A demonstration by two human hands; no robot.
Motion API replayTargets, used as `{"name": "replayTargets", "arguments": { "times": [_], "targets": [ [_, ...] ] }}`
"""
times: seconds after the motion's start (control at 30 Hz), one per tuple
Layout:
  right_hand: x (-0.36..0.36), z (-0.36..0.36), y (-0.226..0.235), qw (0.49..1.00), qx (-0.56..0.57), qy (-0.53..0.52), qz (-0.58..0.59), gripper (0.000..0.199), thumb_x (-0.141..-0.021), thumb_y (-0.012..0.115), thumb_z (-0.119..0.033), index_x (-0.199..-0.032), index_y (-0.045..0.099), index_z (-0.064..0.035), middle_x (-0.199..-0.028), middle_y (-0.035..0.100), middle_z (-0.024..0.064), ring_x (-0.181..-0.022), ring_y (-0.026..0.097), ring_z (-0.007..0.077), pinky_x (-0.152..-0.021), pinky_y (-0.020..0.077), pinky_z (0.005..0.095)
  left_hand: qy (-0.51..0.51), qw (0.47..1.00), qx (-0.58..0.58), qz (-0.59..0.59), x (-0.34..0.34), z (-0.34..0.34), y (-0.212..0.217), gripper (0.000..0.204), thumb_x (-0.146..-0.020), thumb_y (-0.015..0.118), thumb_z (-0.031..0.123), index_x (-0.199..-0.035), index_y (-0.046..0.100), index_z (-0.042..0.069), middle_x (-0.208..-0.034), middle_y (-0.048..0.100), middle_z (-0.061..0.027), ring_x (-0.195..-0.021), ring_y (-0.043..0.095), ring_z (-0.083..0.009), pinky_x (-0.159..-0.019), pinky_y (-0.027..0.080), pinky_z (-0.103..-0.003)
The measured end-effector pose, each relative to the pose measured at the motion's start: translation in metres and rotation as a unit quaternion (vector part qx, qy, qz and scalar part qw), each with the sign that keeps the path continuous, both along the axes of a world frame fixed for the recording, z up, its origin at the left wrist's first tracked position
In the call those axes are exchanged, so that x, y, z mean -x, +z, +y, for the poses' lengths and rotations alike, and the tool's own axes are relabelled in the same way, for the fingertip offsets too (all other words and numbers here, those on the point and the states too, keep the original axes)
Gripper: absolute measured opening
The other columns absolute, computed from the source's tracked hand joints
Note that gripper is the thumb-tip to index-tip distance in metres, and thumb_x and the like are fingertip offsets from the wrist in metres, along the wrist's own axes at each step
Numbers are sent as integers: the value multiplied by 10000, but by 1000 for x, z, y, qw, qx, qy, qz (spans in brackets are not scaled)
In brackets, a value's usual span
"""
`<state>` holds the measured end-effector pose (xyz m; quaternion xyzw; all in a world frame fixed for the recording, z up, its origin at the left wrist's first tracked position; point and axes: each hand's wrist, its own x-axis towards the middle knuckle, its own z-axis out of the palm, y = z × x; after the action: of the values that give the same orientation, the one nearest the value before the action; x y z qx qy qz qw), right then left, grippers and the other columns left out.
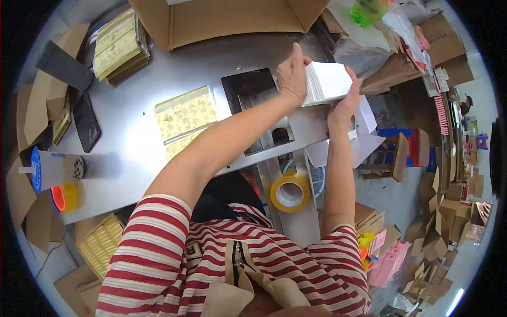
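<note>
Both my hands hold a thick stack of white flat sheets (331, 82) above the right end of a steel worktable (132, 142). My left hand (291, 74) grips the stack's left edge, thumb up. My right hand (346, 103) clasps it from below on the right. Under the stack lies a dark rectangular opening (256, 105) in the tabletop. More white sheets (364, 129) lie just right of it, below my right hand.
Flat yellow patterned bags (185, 119) lie mid-table, and a stack of them (119, 45) at the back left. A big open cardboard box (227, 18) stands behind. Left: a phone (87, 121), a lidded drink cup (50, 169), tape rolls (289, 191). Cardboard boxes (438, 232) litter the floor at right.
</note>
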<state>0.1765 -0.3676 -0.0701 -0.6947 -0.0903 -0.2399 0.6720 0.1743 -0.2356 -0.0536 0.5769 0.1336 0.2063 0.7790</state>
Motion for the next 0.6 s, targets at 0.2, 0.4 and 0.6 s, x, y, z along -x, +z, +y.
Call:
{"name": "replayTargets", "arguments": {
  "times": [0.2, 0.4, 0.6],
  "targets": [
    [10, 15, 29, 976, 124, -168, -58, 399, -976, 487, -272, -1229, 553, 29, -1197, 594, 135, -1129, 530, 257, -979, 385, 383, 7, 1000, 10, -12, -3, -6, -1, 689, -942, 392, 574, -762, 661, -34, -692, 649, -114, -692, 615, -179, -694, 466, -331],
    [46, 58, 54, 835, 458, -196, -234, 482, -780, 720, -201, -1199, 571, -17, -1174, 605, 151, -1113, 518, 319, -988, 355, 425, -107, 994, 33, -8, -7, 37, -11, 645, -967, 355, 548, -953, 667, -17, -860, 672, -107, -811, 612, -185, -781, 464, -324],
    [27, 53, 26, 792, 523, -212, -235, 460, -767, 740, -251, -1155, 596, -49, -1152, 623, 115, -1087, 542, 304, -964, 371, 421, -201, 881, -411, -117, 70, 163, 31, 406, -895, 568, 400, -1106, 666, 67, -1081, 670, -124, -1027, 611, -311, -879, 473, -360]
  ]
}}
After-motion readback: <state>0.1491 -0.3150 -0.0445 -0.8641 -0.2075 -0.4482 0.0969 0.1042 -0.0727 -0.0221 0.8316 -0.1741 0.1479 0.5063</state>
